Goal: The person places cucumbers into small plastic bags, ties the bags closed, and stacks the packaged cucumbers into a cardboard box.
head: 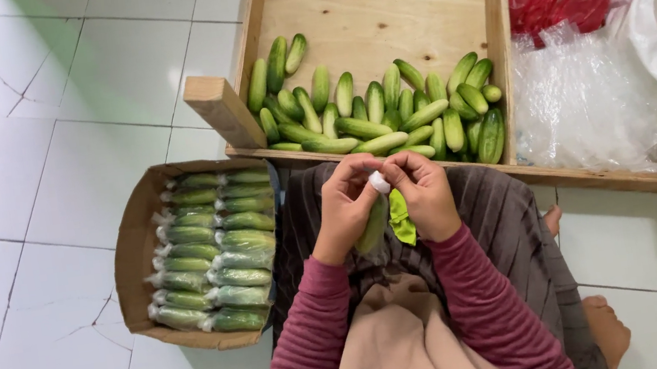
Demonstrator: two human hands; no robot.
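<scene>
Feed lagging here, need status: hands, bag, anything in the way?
Left hand and right hand both pinch bag top. Bagged cucumbers hang over lap. Loose cucumbers in crate, packed bags in box; nothing blocking.

A small produce-packing spot, likely a home or market back room: a person sits on a white tiled floor (44, 173) beside a shallow wooden crate (373, 15) of loose green cucumbers (387, 112), a brown cardboard tray (133, 255) of plastic-wrapped cucumbers (214, 252), and a heap of clear plastic bags (582, 102).
</scene>
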